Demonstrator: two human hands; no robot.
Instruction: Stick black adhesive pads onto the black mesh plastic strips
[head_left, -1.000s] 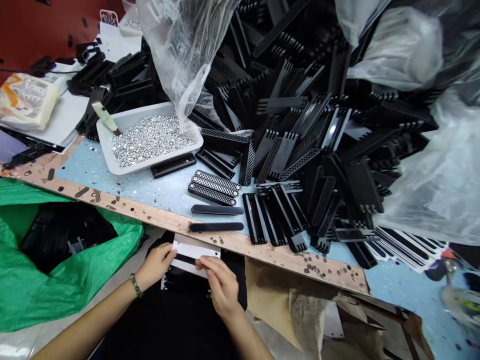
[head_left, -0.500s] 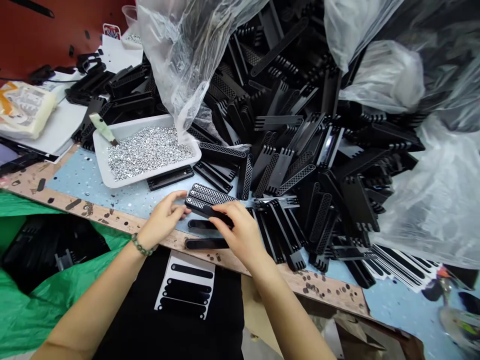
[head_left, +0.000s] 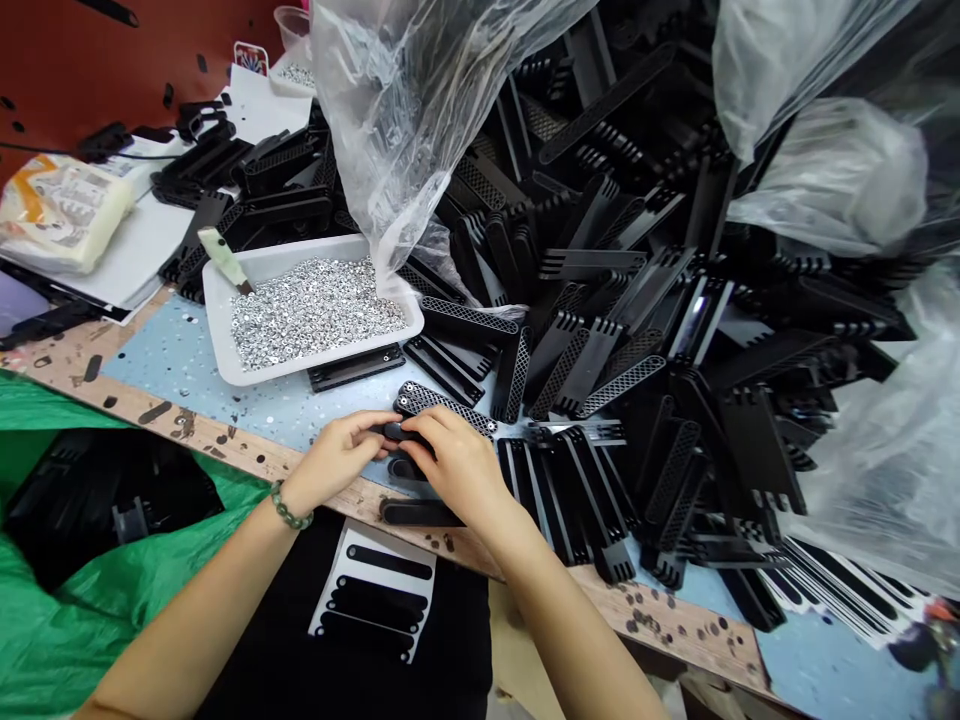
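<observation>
A small dark strip [head_left: 394,431] with a rounded end shows between the fingertips of my left hand [head_left: 341,460] and my right hand [head_left: 461,465]. Both hands are closed on it, and my right fingers cover most of its length. Just behind them lies a black part with a mesh-patterned face [head_left: 442,400], with small silvery rings at its ends. In front of my right hand, a smooth black round-ended piece [head_left: 420,512] rests along the table edge. Another such piece, partly hidden, sits between it and my fingers. A white sheet with black strips [head_left: 390,568] lies on my lap.
A white tray [head_left: 225,365] of small silvery rings, with a pale-handled brush [head_left: 221,255] in it, stands at left. Black plastic parts [head_left: 600,370] heap up at right under clear plastic bags [head_left: 420,120]. A green bag [head_left: 150,580] with black pieces hangs below the table edge.
My left hand has moved right and its fingers have closed on the dark strip beside my right fingers. The strip has come toward me, off the mesh-faced part. The view has shifted slightly.
</observation>
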